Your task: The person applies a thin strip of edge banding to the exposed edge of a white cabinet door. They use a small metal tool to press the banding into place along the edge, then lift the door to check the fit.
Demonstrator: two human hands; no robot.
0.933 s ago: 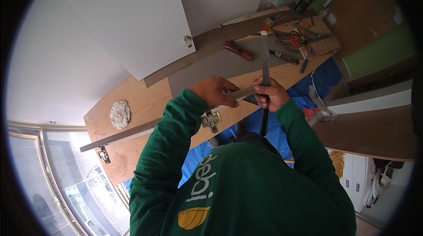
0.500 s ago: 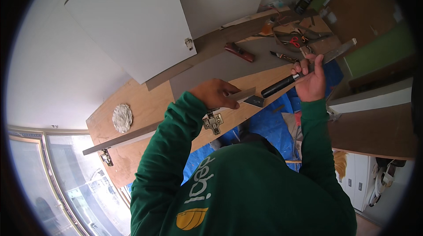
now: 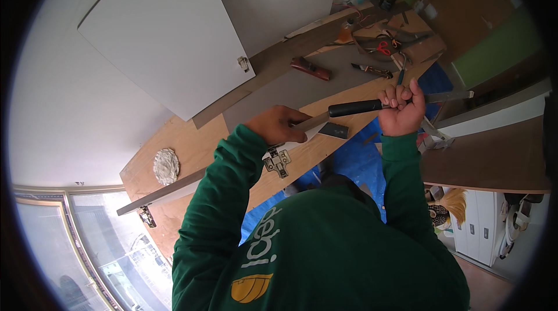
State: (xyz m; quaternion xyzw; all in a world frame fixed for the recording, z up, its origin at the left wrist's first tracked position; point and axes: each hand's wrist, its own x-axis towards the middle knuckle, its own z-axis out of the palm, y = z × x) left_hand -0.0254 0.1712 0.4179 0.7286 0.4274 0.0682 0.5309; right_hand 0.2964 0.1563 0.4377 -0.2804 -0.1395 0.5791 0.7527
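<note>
My left hand (image 3: 279, 125) is closed round the far end of a long narrow white panel with a brown edge (image 3: 174, 190). The panel stands on its side along the bench. Two metal cabinet hinges (image 3: 277, 163) are fixed along its near side. In my right hand (image 3: 402, 110) is a file-like tool with a black handle (image 3: 353, 108) and a long flat metal blade. My fingers wrap the blade close to the handle, and the tip points right. The handle's butt is at the panel's end; whether they touch I cannot tell.
On the wooden bench (image 3: 192, 142) lie a dark flat block (image 3: 334, 130), a white cloth wad (image 3: 166, 166), a reddish-brown tool (image 3: 311, 69), a utility knife (image 3: 372, 70) and red-handled scissors (image 3: 383, 48). A white cabinet door (image 3: 168, 32) leans behind. Blue sheeting (image 3: 354, 166) covers the floor.
My right hand has moved slightly left and down, bringing the tool's handle up to the panel's end. The tool now lies more level. My left hand keeps its hold on the panel.
</note>
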